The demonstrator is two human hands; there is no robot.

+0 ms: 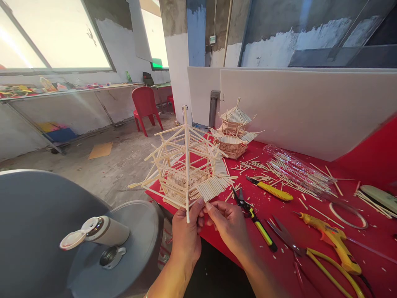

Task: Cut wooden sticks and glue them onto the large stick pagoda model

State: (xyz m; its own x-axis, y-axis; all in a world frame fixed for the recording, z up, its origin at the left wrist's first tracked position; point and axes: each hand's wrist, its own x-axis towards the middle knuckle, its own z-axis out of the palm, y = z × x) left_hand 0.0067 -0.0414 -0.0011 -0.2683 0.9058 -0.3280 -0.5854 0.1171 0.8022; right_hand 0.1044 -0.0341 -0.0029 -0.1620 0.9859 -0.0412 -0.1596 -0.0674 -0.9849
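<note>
A half-covered pagoda model made of thin wooden sticks stands at the near left corner of the red table. One slatted roof panel is on its near right side; the rest of that roof shows bare sticks. My left hand pinches the model's near edge, by the lower end of a long stick. Close beside it, my right hand has thumb and fingers together at the lower edge of the slatted panel. Whatever lies between its fingertips is hidden or too small to make out.
Behind stands another stick pagoda. On the red table lie a yellow utility knife, pliers, shears, a glue gun and bagged sticks. An open flask rests on a grey stool at left.
</note>
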